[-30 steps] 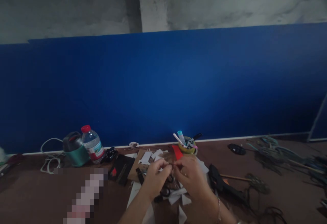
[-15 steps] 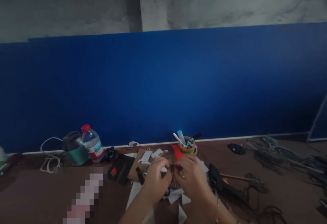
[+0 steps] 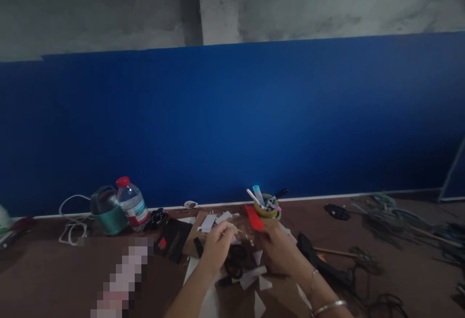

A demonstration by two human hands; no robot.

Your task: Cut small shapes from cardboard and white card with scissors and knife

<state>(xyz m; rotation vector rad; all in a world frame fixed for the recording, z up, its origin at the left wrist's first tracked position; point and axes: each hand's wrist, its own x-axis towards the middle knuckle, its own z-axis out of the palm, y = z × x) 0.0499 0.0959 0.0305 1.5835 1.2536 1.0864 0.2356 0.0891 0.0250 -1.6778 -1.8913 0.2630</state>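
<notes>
My left hand [image 3: 217, 243] is closed in a pinch above the cluttered middle of the table. A small pale piece [image 3: 233, 228] shows at its fingertips, too small to name. My right hand [image 3: 278, 245] is apart from it, palm down and slightly blurred, at the lower end of a flat red strip [image 3: 255, 218]. Its fingertips are mostly hidden, so whether it grips the strip does not show. Cut white paper scraps [image 3: 253, 275] and a dark looped object, perhaps scissors [image 3: 236, 262], lie between and below the hands.
A pen cup [image 3: 267, 207] stands behind the right hand. A black glue gun [image 3: 325, 265] lies to the right, with tangled wires [image 3: 395, 216] farther off. Leftward are a red-capped bottle [image 3: 133, 206], a teal container [image 3: 111, 220] and a black sheet [image 3: 176, 238].
My hands were close together at the fingertips and have separated. The left fingers now show a pale piece; the right hand has turned palm down beside the red strip.
</notes>
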